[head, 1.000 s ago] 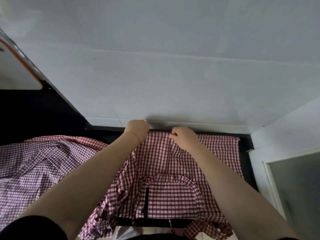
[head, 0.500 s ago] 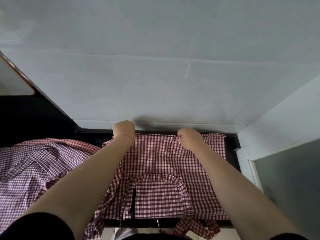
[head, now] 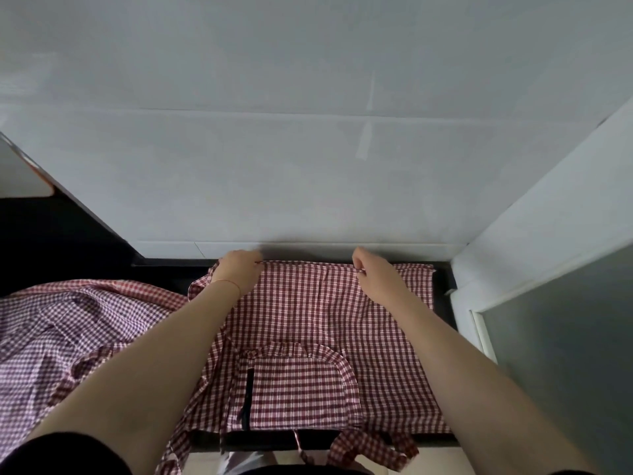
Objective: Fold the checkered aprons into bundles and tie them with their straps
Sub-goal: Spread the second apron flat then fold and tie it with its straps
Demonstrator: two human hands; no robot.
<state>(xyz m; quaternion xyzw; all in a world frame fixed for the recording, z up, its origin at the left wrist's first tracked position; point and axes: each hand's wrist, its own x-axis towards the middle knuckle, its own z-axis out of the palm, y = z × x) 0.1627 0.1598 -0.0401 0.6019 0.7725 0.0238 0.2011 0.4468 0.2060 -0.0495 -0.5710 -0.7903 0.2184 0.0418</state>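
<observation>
The red-and-white checkered apron lies spread flat on a black countertop right in front of me, its far hem running along the base of the white wall. Near the middle of the cloth I see a rounded pocket with a ruffled top edge and a dark vertical strip at its left side. At the near edge the apron's checkered straps spill over the front of the counter in a loose tangle.

My left hand sits on the far-left corner of the apron, fingers curled over the hem and gripping it; a thin bracelet circles that wrist. My right hand is at the far hem well to the right of the left one, thumb and forefinger pinching the edge of the fabric. Both forearms reach out over the cloth, and black sleeves show at the bottom of the view.

To the left, a second checkered apron in a finer check lies crumpled on the same counter, its edge touching or just overlapping the flat one; I cannot tell which. On the right stands a white cabinet side with a grey glass panel. At the far left a white object with an orange rim is partly in view
</observation>
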